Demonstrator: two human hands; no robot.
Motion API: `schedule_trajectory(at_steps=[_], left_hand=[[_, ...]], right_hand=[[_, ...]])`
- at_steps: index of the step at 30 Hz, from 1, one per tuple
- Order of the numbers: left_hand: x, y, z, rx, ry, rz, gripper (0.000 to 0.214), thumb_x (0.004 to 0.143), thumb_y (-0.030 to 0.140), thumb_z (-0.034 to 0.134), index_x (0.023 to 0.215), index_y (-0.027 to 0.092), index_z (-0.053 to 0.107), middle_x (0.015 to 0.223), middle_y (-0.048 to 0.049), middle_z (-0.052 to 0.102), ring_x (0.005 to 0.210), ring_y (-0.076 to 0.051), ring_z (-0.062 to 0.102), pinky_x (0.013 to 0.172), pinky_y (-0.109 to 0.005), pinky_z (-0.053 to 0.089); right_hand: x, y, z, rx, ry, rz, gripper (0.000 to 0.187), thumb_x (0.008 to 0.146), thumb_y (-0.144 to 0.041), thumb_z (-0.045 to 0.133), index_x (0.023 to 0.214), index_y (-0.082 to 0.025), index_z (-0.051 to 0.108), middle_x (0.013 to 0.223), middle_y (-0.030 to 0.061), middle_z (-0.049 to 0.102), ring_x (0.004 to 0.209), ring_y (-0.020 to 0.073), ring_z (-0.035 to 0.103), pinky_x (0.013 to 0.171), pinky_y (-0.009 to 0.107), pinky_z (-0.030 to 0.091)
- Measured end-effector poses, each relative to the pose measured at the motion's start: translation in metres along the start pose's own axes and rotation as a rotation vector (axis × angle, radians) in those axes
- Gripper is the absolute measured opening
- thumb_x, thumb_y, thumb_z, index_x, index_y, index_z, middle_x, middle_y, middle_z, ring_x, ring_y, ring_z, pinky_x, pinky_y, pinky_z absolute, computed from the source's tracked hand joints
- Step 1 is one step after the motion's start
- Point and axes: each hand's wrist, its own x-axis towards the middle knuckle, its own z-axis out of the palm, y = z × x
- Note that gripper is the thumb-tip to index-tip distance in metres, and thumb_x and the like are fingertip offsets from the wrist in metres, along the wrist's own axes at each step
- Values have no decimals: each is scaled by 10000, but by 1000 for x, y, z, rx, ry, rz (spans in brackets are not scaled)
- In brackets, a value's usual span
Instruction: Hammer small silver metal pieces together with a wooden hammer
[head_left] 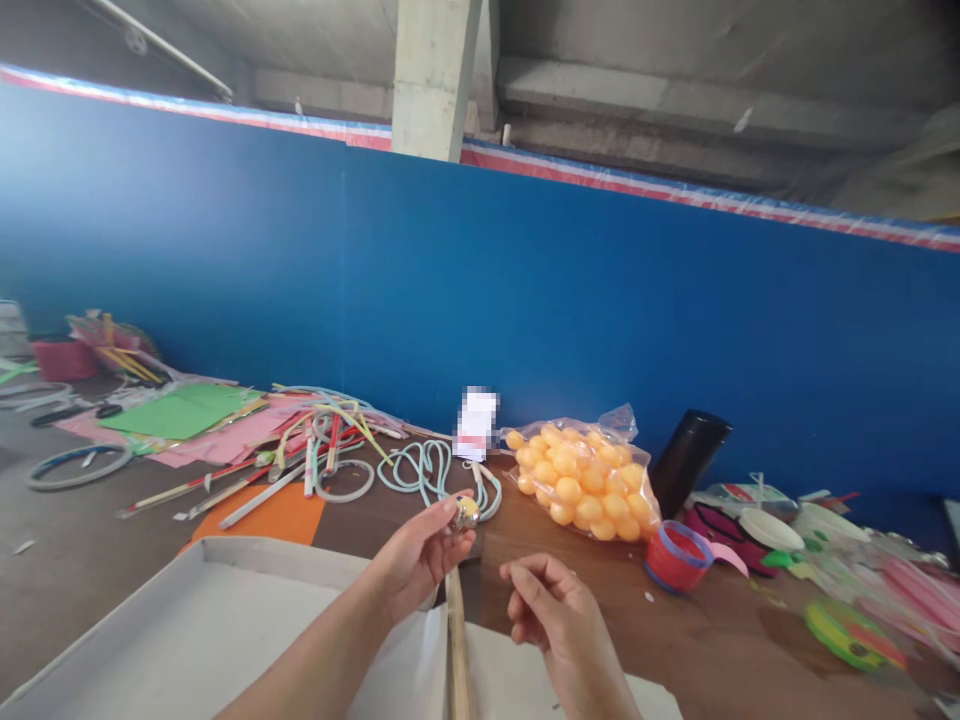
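Observation:
My left hand [420, 555] is closed with its fingertips around a small shiny silver-and-yellow round trinket [466, 513], held up over the table. To its right, my right hand [551, 605] has its thumb and curled fingers pressed together. What those fingers hold, if anything, cannot be made out. Below and between the hands runs a pale wooden strip [459, 660]. A white open box [247, 555] lies under my left forearm, and a white sheet or flap [499, 665] is beneath my right hand.
Behind the hands are a clear bag of orange balls [577, 480], coiled pale-blue cords [420, 468] and a black cylinder [688, 450]. A red-and-blue cup [677, 558] stands right. Green paper [180, 410] lies left among sticks. A blue partition [525, 290] borders the table.

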Motion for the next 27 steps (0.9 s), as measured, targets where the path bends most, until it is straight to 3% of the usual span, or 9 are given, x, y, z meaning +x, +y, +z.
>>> schedule_trajectory(at_steps=[5, 12, 21, 27], left_hand=[[-2, -1, 3, 34, -21, -29, 368, 758, 168, 631, 1123, 151, 586, 951, -77, 670, 717, -112, 656, 689, -195, 538], [1, -2, 0, 88, -62, -25, 378, 758, 213, 637, 1126, 153, 576, 925, -93, 668, 698, -127, 656, 619, -217, 545], [4, 0, -1, 73, -65, 90, 358, 757, 218, 640, 1098, 124, 581, 929, -123, 684, 697, -140, 664, 651, -223, 536], [7, 0, -3, 51, -59, 143, 319, 769, 217, 628, 1074, 134, 586, 881, -96, 681, 675, -121, 649, 671, -236, 532]], right_hand=[[2, 3, 1, 72, 7, -44, 226, 720, -360, 705, 807, -173, 612, 695, -2, 614, 477, 64, 473, 409, 171, 394], [14, 3, 10, 52, 56, -66, 243, 740, -367, 685, 705, -144, 594, 543, -40, 542, 421, 43, 436, 391, 151, 393], [42, -47, 42, 136, -78, -63, 254, 663, -287, 751, 856, -144, 669, 710, 1, 627, 524, 56, 518, 442, 136, 458], [44, -23, 42, 233, -123, -27, 205, 682, -281, 740, 819, -155, 653, 697, -19, 620, 493, 33, 499, 426, 114, 441]])
